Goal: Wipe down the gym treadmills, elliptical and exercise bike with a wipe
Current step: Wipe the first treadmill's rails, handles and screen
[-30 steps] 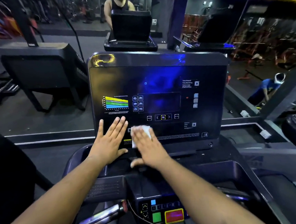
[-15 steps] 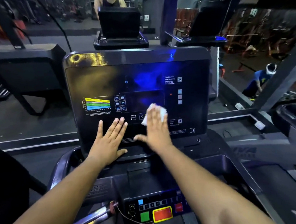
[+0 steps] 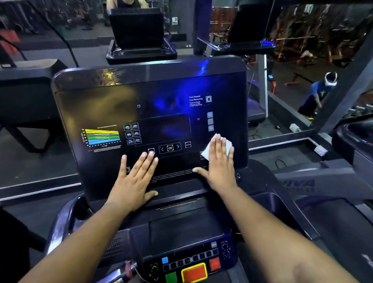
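Note:
The treadmill's black console panel (image 3: 109,107) fills the middle of the view, with a coloured chart at its left and an OK button row low in the centre. My right hand (image 3: 218,164) lies flat on the panel's lower right part and presses a white wipe (image 3: 208,152) against it; the wipe shows around the fingertips. My left hand (image 3: 133,182) rests flat, fingers spread, on the panel's lower edge left of centre, holding nothing.
Below the panel sits a control strip with green, orange and red buttons (image 3: 193,272) and a metal handlebar (image 3: 113,278). A mirror ahead reflects another treadmill console (image 3: 136,30) and a person behind it. Another person in blue (image 3: 317,94) bends at the right. A second machine (image 3: 363,139) stands right.
My right hand has slid the wipe across the lower panel from left of centre to its right side. My left hand has stayed in place on the panel's lower edge.

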The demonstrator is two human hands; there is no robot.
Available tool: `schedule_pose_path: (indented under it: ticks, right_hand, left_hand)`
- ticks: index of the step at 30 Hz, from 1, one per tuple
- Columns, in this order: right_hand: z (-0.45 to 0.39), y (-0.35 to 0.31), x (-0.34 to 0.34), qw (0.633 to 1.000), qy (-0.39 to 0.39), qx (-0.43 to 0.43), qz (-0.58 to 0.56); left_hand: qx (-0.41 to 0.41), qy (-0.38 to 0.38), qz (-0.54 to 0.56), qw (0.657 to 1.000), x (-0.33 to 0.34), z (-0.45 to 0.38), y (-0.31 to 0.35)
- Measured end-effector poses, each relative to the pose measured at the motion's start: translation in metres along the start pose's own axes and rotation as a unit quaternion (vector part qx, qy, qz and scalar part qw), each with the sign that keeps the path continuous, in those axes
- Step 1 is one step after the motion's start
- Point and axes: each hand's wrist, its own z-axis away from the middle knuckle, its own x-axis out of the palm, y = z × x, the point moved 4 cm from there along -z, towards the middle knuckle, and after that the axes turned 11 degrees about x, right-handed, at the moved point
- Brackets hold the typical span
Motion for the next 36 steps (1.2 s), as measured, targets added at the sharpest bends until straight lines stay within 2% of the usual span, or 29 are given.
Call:
schedule_pose_path:
  ticks: [2, 6, 9, 12, 17, 22, 25, 31, 33, 36]
  right_hand:
    - [0.008, -0.025, 0.007, 1.0, -0.002, -0.007, -0.008]
    - [0.059, -0.056, 0.051, 0.973, -0.043, -0.223, 0.051]
    - [0.075, -0.029, 0.067, 0.959, -0.044, -0.269, 0.08]
    - [0.069, 0.015, 0.056, 0.966, -0.06, -0.23, 0.096]
    - [0.05, 0.089, 0.04, 0.993, -0.092, -0.054, 0.055]
    - [0.023, 0.091, 0.017, 0.997, -0.049, 0.055, -0.025]
    - [-0.002, 0.079, 0.0, 0.997, -0.019, 0.059, -0.043]
    - [-0.07, 0.05, -0.069, 0.998, 0.032, 0.003, -0.047]
    - [-0.071, 0.05, -0.068, 0.998, 0.039, -0.01, -0.044]
    - [-0.04, 0.068, -0.031, 0.998, 0.03, -0.012, -0.045]
  left_hand:
    - [0.01, 0.005, 0.0, 1.0, -0.002, -0.008, 0.004]
    - [0.028, 0.015, 0.0, 0.999, -0.006, -0.02, 0.012]
    - [0.037, 0.024, 0.004, 0.999, -0.01, -0.029, 0.019]
    - [0.039, 0.022, 0.002, 0.999, -0.01, -0.037, 0.027]
    - [0.051, 0.019, 0.008, 0.998, -0.008, -0.048, 0.043]
    - [0.074, 0.016, 0.016, 0.997, -0.01, -0.067, 0.056]
    - [0.079, 0.013, 0.015, 0.997, -0.013, -0.08, 0.063]
    - [0.074, 0.017, 0.018, 0.997, -0.022, -0.108, 0.072]
    - [0.07, 0.026, 0.02, 0.997, -0.027, -0.116, 0.075]
    - [0.055, 0.037, 0.025, 0.997, -0.032, -0.123, 0.077]
